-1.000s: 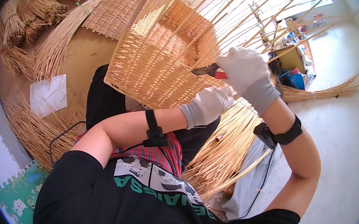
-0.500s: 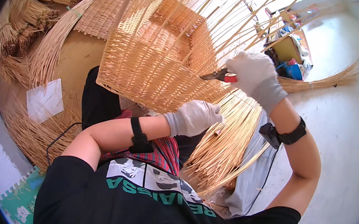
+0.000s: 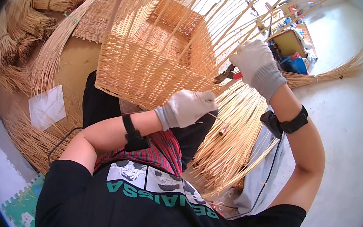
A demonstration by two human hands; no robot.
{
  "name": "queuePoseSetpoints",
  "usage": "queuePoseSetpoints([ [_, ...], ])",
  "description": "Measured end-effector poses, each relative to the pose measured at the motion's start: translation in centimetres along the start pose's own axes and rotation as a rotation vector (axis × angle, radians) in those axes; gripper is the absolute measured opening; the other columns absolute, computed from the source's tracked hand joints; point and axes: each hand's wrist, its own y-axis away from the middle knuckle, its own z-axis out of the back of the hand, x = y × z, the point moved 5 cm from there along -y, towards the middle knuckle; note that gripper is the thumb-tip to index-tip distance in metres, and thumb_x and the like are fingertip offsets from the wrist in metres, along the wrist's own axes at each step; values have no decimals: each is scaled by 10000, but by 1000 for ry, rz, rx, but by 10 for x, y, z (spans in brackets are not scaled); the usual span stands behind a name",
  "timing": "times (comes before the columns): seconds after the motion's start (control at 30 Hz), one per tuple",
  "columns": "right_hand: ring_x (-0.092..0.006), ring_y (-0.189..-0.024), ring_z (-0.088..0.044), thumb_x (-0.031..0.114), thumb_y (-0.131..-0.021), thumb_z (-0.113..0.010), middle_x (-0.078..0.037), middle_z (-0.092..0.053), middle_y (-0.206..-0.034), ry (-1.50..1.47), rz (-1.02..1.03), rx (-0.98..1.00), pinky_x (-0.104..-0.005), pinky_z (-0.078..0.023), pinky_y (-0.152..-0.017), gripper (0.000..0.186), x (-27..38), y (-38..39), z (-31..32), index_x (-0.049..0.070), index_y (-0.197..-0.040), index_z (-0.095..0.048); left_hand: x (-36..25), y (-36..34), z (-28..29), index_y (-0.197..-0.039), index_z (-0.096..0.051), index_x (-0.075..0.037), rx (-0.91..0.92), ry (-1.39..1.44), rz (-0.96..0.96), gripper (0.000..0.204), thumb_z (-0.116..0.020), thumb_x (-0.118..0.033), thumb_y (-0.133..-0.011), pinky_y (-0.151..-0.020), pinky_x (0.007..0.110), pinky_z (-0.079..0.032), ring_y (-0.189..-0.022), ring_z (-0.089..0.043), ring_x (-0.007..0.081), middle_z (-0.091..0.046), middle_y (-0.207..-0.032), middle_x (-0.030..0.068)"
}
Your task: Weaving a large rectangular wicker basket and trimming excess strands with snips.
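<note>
A rectangular woven basket [image 3: 141, 70] with long upright strands [image 3: 230, 10] rising from its rim sits in front of me. Red-handled cutters [image 3: 225, 77] are gripped in my gloved right hand [image 3: 256, 63], their dark blades at the basket's near right corner. My gloved left hand [image 3: 189, 107] is closed at the lower right of the basket's near wall; thin strands lie by its fingers, and what it grips is hidden. A long sheaf of loose pale strands [image 3: 227, 146] spreads below and right of the basket, between my arms.
Tied bundles of strands [image 3: 52, 0] pile at left beside a woven panel [image 3: 91, 20] and a white sheet [image 3: 47, 107]. A cluttered low table [image 3: 306, 36], a blue container [image 3: 298, 64] and another bundle [image 3: 341, 69] are at right. Foam mats [image 3: 21, 202] lie lower left.
The basket has shifted slightly left in view. My left hand has moved left and down from the right corner. My right hand, with the cutters, has shifted slightly right and tilted upward.
</note>
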Motion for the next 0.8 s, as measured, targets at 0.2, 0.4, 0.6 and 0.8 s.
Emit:
queuePoseSetpoints([
  [0.2,-236,-1041,-699,275,-877,-763,-60,-701,-1055,-67,-42,-156,-367,-542,-821,228,13,9,-1,180,-1084,-761,14,8,8,-1072,-707,-154,58,59,54,121,-693,-209,-964,-744,411,-595,-898,-723,308,-669,-1062,42],
  [0.4,-256,-936,-698,285,-825,-824,-43,-654,-925,-463,-139,-351,-389,-551,-785,326,9,72,-16,199,-1130,-751,38,49,-10,-1177,-709,-113,731,411,212,266,-736,-268,-962,-884,422,-565,-1021,-714,297,-707,-1084,101],
  [0.6,-118,-756,-622,140,-892,-845,-20,-660,-897,-1401,-632,-885,-292,-511,-691,445,70,147,-163,56,-1296,-679,104,163,10,-1281,-690,-62,1008,331,686,410,-659,-359,-1001,-897,378,-566,-968,-725,247,-736,-1098,116],
  [0.8,-241,-629,-620,449,-869,-798,-79,-637,-724,-1959,-1688,239,-384,-504,-611,435,435,150,-426,41,-982,-701,149,235,29,-1362,-636,20,610,543,1318,462,-632,-327,-1057,-811,337,-610,-889,-749,196,-762,-1017,119],
])
